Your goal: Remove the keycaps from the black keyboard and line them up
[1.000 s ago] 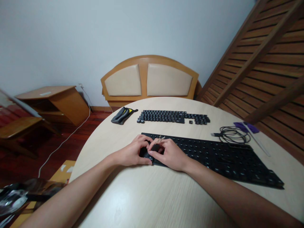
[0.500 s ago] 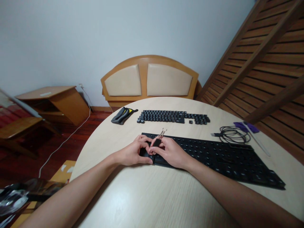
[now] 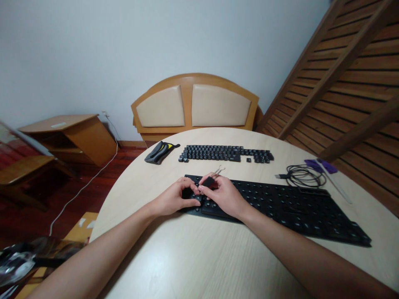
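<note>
A black keyboard [image 3: 268, 207] lies slantwise on the table, many of its key positions bare. At its left end my left hand [image 3: 176, 198] rests with thumb and fingers curled round a small black keycap [image 3: 198, 198], low against the board. My right hand [image 3: 222, 195] is closed on the black handle of a keycap puller [image 3: 208, 181], whose thin wire prongs point up and away from the keys. The fingertips of both hands almost meet, and they partly hide the keys beneath.
Loose keycaps [image 3: 212, 152] stand in rows behind the keyboard. A grey, black and yellow pouch [image 3: 160, 153] lies to their left. At right are a coiled USB cable [image 3: 304, 176], a purple cloth [image 3: 330, 167] and a thin pale stick [image 3: 338, 185]. A padded wooden headboard [image 3: 195, 104] rises behind the round table [image 3: 174, 257].
The right hand has tilted the keycap puller further to the right. The left thumb and fingers have shifted slightly up on the keyboard's left end.
</note>
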Tool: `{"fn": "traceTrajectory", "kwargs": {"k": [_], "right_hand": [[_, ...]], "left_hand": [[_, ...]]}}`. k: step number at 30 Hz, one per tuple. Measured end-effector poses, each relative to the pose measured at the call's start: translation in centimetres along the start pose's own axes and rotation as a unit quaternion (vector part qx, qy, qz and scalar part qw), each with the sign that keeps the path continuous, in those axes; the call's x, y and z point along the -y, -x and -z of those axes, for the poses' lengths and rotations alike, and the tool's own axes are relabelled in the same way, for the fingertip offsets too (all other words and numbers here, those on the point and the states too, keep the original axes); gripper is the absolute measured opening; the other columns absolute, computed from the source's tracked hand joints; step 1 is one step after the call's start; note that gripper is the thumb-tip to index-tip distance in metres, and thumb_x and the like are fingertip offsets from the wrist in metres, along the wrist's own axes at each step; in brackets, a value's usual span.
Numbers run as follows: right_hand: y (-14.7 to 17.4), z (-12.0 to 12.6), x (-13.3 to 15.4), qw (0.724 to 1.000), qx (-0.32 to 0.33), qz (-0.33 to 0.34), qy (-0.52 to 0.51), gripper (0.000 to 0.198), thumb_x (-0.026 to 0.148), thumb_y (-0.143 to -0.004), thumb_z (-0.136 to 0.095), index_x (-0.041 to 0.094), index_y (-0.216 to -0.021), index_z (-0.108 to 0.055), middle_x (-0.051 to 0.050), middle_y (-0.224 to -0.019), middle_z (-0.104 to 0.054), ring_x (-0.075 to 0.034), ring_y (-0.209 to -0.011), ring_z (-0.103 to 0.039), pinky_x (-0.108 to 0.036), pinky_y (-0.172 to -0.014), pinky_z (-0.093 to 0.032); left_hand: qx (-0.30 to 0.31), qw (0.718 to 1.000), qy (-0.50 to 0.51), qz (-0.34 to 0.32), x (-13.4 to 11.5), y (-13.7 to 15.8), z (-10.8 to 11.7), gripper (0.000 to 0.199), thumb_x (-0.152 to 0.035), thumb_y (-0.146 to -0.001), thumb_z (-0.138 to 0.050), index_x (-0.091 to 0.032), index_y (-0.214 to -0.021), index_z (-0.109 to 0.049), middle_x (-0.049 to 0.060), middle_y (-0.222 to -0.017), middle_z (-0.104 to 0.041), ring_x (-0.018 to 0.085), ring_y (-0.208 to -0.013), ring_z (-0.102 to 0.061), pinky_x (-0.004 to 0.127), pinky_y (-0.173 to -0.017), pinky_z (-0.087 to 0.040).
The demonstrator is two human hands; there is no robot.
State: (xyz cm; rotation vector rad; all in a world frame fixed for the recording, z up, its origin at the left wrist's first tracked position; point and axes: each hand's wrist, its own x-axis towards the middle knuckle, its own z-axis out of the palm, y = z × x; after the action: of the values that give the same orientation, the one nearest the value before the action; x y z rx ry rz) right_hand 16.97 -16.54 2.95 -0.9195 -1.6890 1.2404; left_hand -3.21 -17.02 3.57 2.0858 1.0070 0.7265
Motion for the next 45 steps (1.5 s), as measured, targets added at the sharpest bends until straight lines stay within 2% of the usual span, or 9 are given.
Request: {"fn": "traceTrajectory", "kwargs": {"k": [4, 14, 20, 27, 35, 38, 40, 43, 45], "right_hand": [[-0.3, 0.2, -0.7, 0.999, -0.032, 0.001, 0.035, 0.016, 0.032, -0.084, -0.066, 0.020, -0.093, -0.064, -0.003, -0.087, -0.069, -0.017, -0.073, -0.065, -0.027, -0.063, -0.053], [-0.4, 0.0, -1.0, 0.996, -0.091, -0.014, 0.006, 0.018, 0.032, -0.083, -0.063, 0.022, -0.095, -0.054, 0.000, -0.080, -0.060, -0.018, -0.071, -0.065, -0.027, -0.053, -0.057], [-0.6, 0.4, -1.2, 0.988, -0.151, -0.015, 0.027, 0.022, 0.036, -0.085, -0.060, 0.022, -0.098, -0.050, -0.001, -0.081, -0.057, -0.019, -0.073, -0.065, -0.027, -0.048, -0.056], [-0.8, 0.4, -1.8, 0.986, -0.166, -0.020, 0.010, 0.023, 0.036, -0.083, -0.060, 0.022, -0.098, -0.050, 0.000, -0.080, -0.056, -0.018, -0.070, -0.063, -0.025, -0.047, -0.055], [-0.9, 0.3, -1.8, 0.987, -0.157, -0.034, 0.002, 0.021, 0.034, -0.084, -0.059, 0.022, -0.098, -0.050, 0.000, -0.079, -0.057, -0.018, -0.071, -0.064, -0.024, -0.046, -0.054], [-0.9, 0.3, -1.7, 0.987, -0.154, -0.037, 0.002, 0.020, 0.034, -0.084, -0.059, 0.022, -0.097, -0.050, 0.000, -0.079, -0.057, -0.018, -0.070, -0.063, -0.024, -0.046, -0.053], [-0.9, 0.2, -1.6, 0.988, -0.152, -0.037, 0.000, 0.020, 0.034, -0.084, -0.059, 0.022, -0.097, -0.049, 0.001, -0.078, -0.057, -0.017, -0.069, -0.062, -0.024, -0.045, -0.053], [-0.9, 0.2, -1.4, 0.988, -0.150, -0.038, -0.005, 0.020, 0.033, -0.083, -0.059, 0.022, -0.096, -0.049, 0.001, -0.076, -0.056, -0.017, -0.068, -0.062, -0.023, -0.044, -0.051], [-0.9, 0.2, -1.4, 0.988, -0.149, -0.040, -0.003, 0.020, 0.033, -0.083, -0.059, 0.021, -0.095, -0.049, 0.001, -0.076, -0.056, -0.017, -0.067, -0.061, -0.023, -0.044, -0.051]], "left_hand": [[-0.023, 1.000, 0.008, -0.001, 0.4, 0.0, -0.4, 0.029, -0.028, -0.079, -0.078, -0.019, -0.101, -0.062, 0.005, -0.099, -0.066, 0.022, -0.100, -0.060, 0.040, -0.095, -0.044], [-0.035, 0.999, 0.013, -0.028, 0.4, 0.2, -0.7, 0.046, -0.026, -0.080, -0.076, -0.020, -0.118, -0.051, 0.008, -0.117, -0.059, 0.023, -0.111, -0.055, 0.042, -0.101, -0.043], [-0.023, 0.997, -0.063, -0.029, -0.1, 0.2, -0.2, 0.033, -0.027, -0.082, -0.075, -0.020, -0.110, -0.057, 0.006, -0.109, -0.061, 0.022, -0.103, -0.056, 0.040, -0.093, -0.045], [0.005, 0.994, -0.098, -0.058, -0.6, 0.1, 0.2, 0.013, -0.029, -0.085, -0.072, -0.022, -0.095, -0.068, 0.004, -0.098, -0.066, 0.022, -0.100, -0.056, 0.037, -0.091, -0.044], [-0.100, 0.983, -0.136, -0.064, 0.5, -2.2, 2.0, 0.012, -0.026, -0.087, -0.070, -0.022, -0.098, -0.068, 0.003, -0.100, -0.071, 0.022, -0.097, -0.061, 0.038, -0.089, -0.047], [-0.148, 0.963, -0.207, -0.084, 1.9, -4.6, 3.0, 0.012, -0.027, -0.089, -0.068, -0.022, -0.100, -0.067, 0.003, -0.101, -0.072, 0.022, -0.097, -0.062, 0.037, -0.088, -0.049], [-0.187, 0.938, -0.273, -0.102, 3.1, -6.3, 3.6, 0.014, -0.028, -0.089, -0.067, -0.022, -0.101, -0.067, 0.004, -0.099, -0.072, 0.023, -0.097, -0.061, 0.037, -0.087, -0.050], [-0.210, 0.926, -0.296, -0.108, 5.1, -8.3, 3.9, 0.014, -0.026, -0.089, -0.067, -0.021, -0.102, -0.068, 0.005, -0.099, -0.071, 0.025, -0.102, -0.058, 0.041, -0.092, -0.048], [-0.216, 0.921, -0.304, -0.113, 6.3, -8.9, 3.8, 0.013, -0.024, -0.089, -0.066, -0.022, -0.102, -0.069, 0.006, -0.107, -0.069, 0.025, -0.106, -0.056, 0.043, -0.098, -0.045]]}}
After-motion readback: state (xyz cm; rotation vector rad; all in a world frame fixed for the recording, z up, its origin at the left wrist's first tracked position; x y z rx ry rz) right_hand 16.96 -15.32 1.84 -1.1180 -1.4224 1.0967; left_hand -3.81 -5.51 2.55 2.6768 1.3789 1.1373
